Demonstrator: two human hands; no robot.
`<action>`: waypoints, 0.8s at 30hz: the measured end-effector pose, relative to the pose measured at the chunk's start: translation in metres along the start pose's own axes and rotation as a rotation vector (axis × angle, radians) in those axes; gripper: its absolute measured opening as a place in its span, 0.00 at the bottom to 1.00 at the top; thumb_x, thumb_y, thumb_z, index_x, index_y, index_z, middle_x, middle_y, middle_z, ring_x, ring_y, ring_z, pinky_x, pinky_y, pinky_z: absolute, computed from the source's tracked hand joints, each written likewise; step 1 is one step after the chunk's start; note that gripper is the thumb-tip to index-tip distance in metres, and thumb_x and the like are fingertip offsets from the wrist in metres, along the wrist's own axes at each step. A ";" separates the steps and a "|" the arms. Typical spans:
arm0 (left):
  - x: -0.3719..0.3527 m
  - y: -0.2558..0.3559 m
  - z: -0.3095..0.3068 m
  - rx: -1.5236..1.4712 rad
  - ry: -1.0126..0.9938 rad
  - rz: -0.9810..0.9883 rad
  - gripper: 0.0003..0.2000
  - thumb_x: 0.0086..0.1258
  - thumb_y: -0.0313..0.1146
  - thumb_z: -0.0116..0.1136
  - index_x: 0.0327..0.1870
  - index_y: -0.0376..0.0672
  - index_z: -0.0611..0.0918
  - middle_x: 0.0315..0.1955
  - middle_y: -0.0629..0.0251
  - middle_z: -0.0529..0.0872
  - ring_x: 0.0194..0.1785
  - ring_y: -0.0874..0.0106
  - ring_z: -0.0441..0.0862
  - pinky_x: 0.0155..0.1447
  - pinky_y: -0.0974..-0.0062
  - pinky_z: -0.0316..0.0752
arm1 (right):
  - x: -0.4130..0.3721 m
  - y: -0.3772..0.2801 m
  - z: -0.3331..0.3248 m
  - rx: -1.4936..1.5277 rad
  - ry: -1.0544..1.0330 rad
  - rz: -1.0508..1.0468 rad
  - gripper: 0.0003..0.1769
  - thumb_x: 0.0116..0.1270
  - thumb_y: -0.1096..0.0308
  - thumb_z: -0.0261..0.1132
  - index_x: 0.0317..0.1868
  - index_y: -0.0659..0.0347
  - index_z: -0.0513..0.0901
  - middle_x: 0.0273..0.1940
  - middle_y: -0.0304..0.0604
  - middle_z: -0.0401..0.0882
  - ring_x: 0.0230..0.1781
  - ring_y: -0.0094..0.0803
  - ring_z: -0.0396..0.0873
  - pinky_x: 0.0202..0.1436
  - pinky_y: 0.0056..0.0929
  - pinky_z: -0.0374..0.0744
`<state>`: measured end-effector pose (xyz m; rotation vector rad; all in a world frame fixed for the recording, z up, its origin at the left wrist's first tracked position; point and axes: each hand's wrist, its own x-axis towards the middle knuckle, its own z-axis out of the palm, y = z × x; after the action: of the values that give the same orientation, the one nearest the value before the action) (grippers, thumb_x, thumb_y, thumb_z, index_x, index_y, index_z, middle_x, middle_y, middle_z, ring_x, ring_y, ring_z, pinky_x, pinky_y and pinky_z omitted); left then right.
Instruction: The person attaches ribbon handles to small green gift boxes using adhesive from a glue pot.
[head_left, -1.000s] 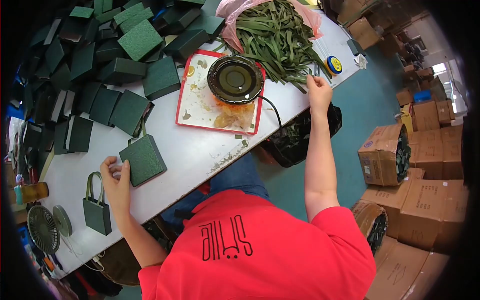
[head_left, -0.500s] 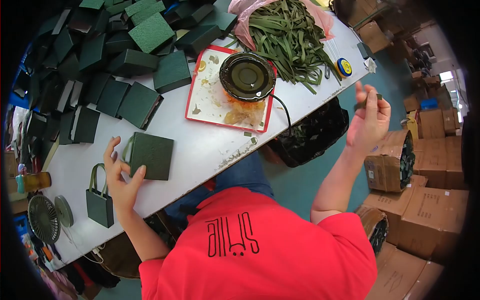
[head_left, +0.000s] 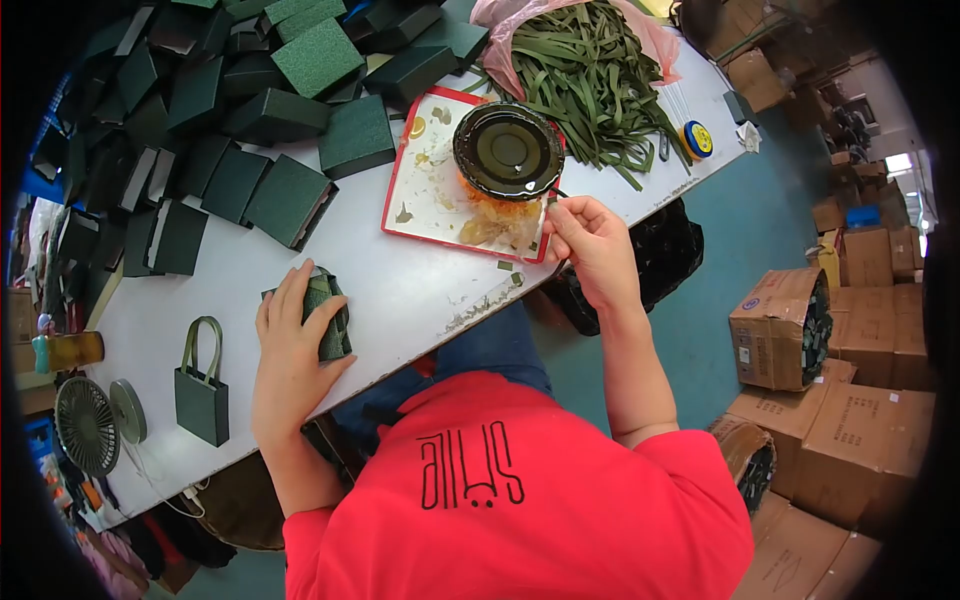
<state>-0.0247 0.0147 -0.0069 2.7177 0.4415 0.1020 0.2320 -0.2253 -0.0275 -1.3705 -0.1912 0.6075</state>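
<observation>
My left hand (head_left: 290, 350) rests over a dark green box (head_left: 335, 335) near the table's front edge, fingers spread across it, and the box is partly hidden under them. My right hand (head_left: 590, 235) is pinched just right of the black round pot (head_left: 508, 152); what its fingertips hold is too small to name. The pot stands on a white board with a red rim (head_left: 390, 205), with orange-brown residue below it. Left of my left hand a small green bag with a looped handle (head_left: 202, 405) stands upright.
Many dark green boxes (head_left: 290, 205) are piled at the back left. Green ribbons (head_left: 580, 85) spill from a pink plastic bag, beside a blue and yellow tin (head_left: 697, 139). A small fan (head_left: 87, 427) stands at the far left. Cartons (head_left: 850, 440) fill the right side.
My right hand has come left and in from the far right to beside the pot. My left hand has moved onto the box, which now looks turned and more covered.
</observation>
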 end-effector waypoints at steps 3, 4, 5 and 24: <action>0.000 -0.004 0.000 -0.018 0.029 0.006 0.39 0.39 0.28 0.81 0.61 0.45 0.78 0.72 0.53 0.69 0.75 0.50 0.64 0.77 0.49 0.57 | 0.005 0.002 -0.002 -0.025 -0.026 0.052 0.12 0.74 0.65 0.67 0.43 0.68 0.79 0.32 0.40 0.82 0.19 0.16 0.68 0.23 0.18 0.68; 0.000 -0.004 0.001 -0.028 0.044 0.007 0.42 0.38 0.28 0.81 0.63 0.44 0.77 0.72 0.53 0.69 0.75 0.50 0.65 0.77 0.51 0.58 | 0.006 0.004 -0.001 -0.028 -0.020 0.052 0.12 0.74 0.64 0.67 0.43 0.67 0.79 0.32 0.39 0.82 0.18 0.15 0.67 0.22 0.18 0.65; -0.001 -0.004 0.002 -0.092 0.077 -0.020 0.41 0.38 0.29 0.82 0.62 0.43 0.76 0.71 0.53 0.70 0.74 0.51 0.65 0.76 0.51 0.58 | 0.007 0.005 0.000 -0.030 -0.014 0.051 0.13 0.74 0.63 0.68 0.42 0.67 0.79 0.31 0.38 0.82 0.18 0.14 0.66 0.21 0.17 0.63; -0.006 -0.010 0.014 0.015 0.237 0.072 0.33 0.39 0.29 0.81 0.52 0.43 0.81 0.56 0.60 0.77 0.69 0.51 0.67 0.73 0.45 0.60 | 0.015 0.007 0.011 -0.054 0.040 0.056 0.14 0.72 0.63 0.70 0.34 0.64 0.80 0.25 0.37 0.80 0.15 0.16 0.64 0.19 0.18 0.62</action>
<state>-0.0312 0.0165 -0.0242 2.7470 0.4116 0.4447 0.2375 -0.2079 -0.0356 -1.4428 -0.1382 0.6243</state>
